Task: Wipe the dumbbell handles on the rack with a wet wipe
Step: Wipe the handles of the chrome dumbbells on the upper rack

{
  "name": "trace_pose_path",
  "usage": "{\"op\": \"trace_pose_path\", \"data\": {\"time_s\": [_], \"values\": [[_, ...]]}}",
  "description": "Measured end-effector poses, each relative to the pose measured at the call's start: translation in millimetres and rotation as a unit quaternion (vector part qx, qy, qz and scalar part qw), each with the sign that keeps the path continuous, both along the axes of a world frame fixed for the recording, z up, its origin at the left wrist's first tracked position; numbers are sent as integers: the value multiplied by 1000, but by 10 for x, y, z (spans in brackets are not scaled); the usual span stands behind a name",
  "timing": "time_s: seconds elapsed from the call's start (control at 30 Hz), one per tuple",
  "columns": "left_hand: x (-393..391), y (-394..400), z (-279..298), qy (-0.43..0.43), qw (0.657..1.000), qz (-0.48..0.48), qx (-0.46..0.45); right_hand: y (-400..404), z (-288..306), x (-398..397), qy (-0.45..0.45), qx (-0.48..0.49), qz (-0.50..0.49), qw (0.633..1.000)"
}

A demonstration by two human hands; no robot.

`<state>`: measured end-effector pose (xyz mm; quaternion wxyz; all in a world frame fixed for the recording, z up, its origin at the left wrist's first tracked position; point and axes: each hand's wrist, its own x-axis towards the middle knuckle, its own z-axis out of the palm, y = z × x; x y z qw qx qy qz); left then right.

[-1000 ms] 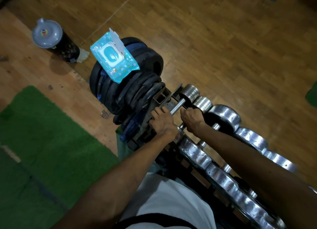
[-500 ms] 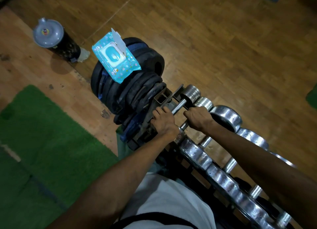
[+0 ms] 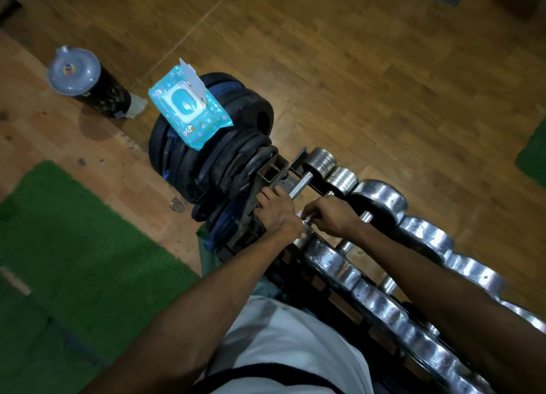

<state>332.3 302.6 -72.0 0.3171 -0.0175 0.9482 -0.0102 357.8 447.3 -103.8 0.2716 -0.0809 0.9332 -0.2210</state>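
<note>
Frame centre: left hand (image 3: pixel 276 213) grips the end dumbbell (image 3: pixel 304 183); right hand (image 3: pixel 332 216) clamps the wet wipe (image 3: pixel 305 218) around a handle. Best rotated fully.

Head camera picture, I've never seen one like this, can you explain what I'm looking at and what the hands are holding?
The camera sits on a person's head and looks down, so both arms reach into the picture from below. No machine is involved, just bare hands. They are over a rack of chrome dumbbells that runs toward the lower right. The left hand grips the end dumbbell, steadying it. The right hand closes its fingers around a white wet wipe on a dumbbell handle. A blue pack of wipes, lid open, lies on a stack of black weight plates. A dark bottle stands on the wooden floor, beside a green mat.
</note>
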Motion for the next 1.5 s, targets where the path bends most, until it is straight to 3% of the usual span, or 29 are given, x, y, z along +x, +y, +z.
{"op": "trace_pose_path", "data": {"time_s": [0.13,0.3,0.53,0.8,1.03,1.5], "values": [[9,40,-16,11,1000,8,-11,101,-12,252,67,-23,-18,997],[49,72,-18,10,1000,6,-22,7,-110,353,27,-47,-138,989],[93,11,-9,12,1000,5,-7,7,-61,326,-29,1,-119,992],[275,-22,55,64,998,-28,6,52,-22,514,34,-75,-233,969],[550,10,213,133,988,-65,38,187,71,758,77,-99,-273,954],[794,98,264,118,968,-54,213,105,322,973,130,-164,-498,841]]}}
